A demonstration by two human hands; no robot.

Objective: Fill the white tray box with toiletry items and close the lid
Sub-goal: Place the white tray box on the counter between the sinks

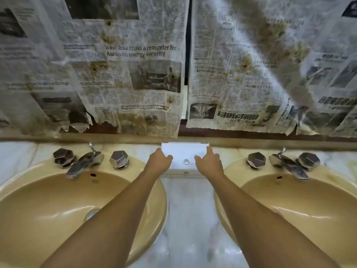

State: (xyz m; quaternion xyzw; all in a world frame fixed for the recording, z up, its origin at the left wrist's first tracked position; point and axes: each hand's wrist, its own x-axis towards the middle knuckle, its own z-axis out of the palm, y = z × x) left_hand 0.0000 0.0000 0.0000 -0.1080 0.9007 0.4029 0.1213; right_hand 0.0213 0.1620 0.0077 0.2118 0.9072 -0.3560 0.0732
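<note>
White tray box (185, 154) at back of marble counter (190, 206) btwn two sinks, lid down. L hand (158, 160) & R hand (208, 161) flank it, fingers loosely apart on lid edges, prob. to lift or seat it. No toiletries visible.

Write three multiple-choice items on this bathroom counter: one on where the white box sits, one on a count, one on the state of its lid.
1. Where is the white tray box?
A. inside the left sink
B. on the marble counter between the two sinks
C. on the floor

2. How many faucets show?
A. one
B. two
C. four

3. How is the box lid?
A. down, both hands on it
B. missing entirely
C. lying in the right sink

Answers: 1 B, the box stands at the back of the counter between the left sink and right sink. 2 B, one faucet per basin, the other at. 3 A, the left hand and right hand rest on the closed top.
</note>
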